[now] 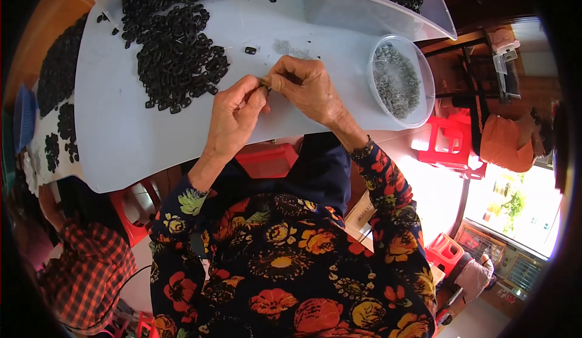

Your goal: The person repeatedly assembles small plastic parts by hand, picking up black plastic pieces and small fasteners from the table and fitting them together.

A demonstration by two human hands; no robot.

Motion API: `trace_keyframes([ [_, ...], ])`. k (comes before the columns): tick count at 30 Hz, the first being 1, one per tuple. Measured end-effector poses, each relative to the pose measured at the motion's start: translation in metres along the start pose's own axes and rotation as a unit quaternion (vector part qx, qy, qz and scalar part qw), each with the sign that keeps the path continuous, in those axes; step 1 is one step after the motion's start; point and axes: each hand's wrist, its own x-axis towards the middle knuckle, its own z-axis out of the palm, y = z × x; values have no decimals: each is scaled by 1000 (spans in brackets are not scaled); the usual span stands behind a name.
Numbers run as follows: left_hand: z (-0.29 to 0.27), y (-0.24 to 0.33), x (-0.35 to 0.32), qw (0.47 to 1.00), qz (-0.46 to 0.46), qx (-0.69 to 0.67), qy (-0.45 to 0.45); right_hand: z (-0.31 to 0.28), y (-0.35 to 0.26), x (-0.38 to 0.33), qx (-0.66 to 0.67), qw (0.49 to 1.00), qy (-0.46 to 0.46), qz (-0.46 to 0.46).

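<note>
Both hands meet over the white table (121, 132). Left hand (233, 117) and right hand (306, 86) pinch one small dark piece (265, 83) between their fingertips. Right of them, a round clear plastic bowl (424, 74) holds small grey metal parts (395, 80). Far left lies a loose heap of black plastic rings (179, 56); a large translucent tub (388, 17) at far right holds more.
</note>
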Motion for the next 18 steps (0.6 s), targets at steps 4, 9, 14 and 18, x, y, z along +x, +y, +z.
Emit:
trace_keyframes([
  [4,0,-3,-1,1000,1,-12,1,-7,-1,0,-34,998,-29,40],
  [9,-4,0,1,999,-39,-7,-22,-11,-10,0,116,992,-16,46],
  [14,-2,-3,-2,998,-52,-19,-12,-3,0,2,109,993,-35,21],
  [18,6,-6,-3,998,-24,-50,-4,1,5,1,148,988,0,45],
])
